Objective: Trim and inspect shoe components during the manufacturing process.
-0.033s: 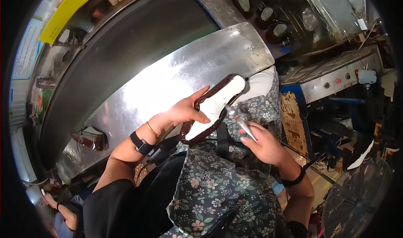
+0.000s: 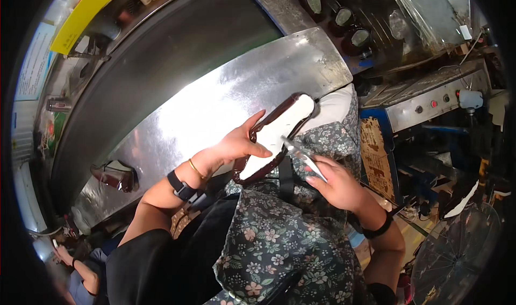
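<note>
My left hand is closed on a dark red, glossy shoe upper, held bottom up and slanting over the metal table edge and my lap. Its thumb presses on the white insole, while the other fingers are partly hidden along the upper's side. Small marks show on the insole near the thumb. My right hand grips a silvery metal tool resembling pliers. The tool's tip is at the insole's right edge, around the middle of its length; contact is too small to tell.
Another dark red shoe upper lies on the metal table at left. Several dark shoes stand at the back right, above a machine panel with knobs. A wire fan guard is at lower right. Another person's arm shows at lower left.
The tool's tip has moved a little left and over the edge of the white insole. My left hand and the shoe upper have barely shifted.
</note>
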`<state>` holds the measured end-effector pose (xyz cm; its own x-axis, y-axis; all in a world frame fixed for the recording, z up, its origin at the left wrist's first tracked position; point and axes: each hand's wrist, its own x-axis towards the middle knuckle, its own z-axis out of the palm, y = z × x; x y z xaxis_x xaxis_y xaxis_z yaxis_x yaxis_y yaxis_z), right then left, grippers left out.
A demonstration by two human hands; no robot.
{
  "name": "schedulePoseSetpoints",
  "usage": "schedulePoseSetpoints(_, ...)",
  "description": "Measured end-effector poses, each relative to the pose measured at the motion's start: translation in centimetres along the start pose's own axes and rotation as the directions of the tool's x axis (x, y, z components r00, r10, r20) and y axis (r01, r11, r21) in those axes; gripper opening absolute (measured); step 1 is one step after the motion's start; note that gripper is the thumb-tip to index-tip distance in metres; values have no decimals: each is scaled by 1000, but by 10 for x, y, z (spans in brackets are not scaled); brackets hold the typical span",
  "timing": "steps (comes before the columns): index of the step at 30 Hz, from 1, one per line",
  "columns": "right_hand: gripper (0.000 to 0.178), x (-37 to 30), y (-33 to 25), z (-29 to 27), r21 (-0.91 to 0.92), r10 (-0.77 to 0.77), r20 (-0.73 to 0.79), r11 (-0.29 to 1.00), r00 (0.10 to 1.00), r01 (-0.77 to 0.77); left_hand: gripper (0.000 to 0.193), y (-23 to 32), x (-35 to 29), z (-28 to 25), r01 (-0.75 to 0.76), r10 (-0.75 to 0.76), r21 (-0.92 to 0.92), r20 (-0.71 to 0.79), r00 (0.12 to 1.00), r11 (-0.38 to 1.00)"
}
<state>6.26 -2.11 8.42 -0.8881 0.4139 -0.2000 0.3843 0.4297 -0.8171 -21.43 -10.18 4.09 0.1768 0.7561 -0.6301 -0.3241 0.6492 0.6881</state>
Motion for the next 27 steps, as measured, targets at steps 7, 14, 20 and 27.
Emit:
schedulePoseSetpoints(7,26,44,-19,-13,-447,-116,110,881,987,154,102,-25,-2,1,-210,232,196,-96,968,958)
schedulePoseSetpoints(14,24,68,0,-9,-176,75,318,984,945,-18,103,-25,0,-2,-167,220,353,-117,968,921)
schedulePoseSetpoints(20,26,62,20,11,197,101,317,966,943,-169,102,-24,5,-12,-217,246,294,-65,967,931)
schedulePoseSetpoints(27,26,64,-8,-17,-287,-95,176,947,980,144,102,-22,-4,1,-211,243,312,-68,968,926)
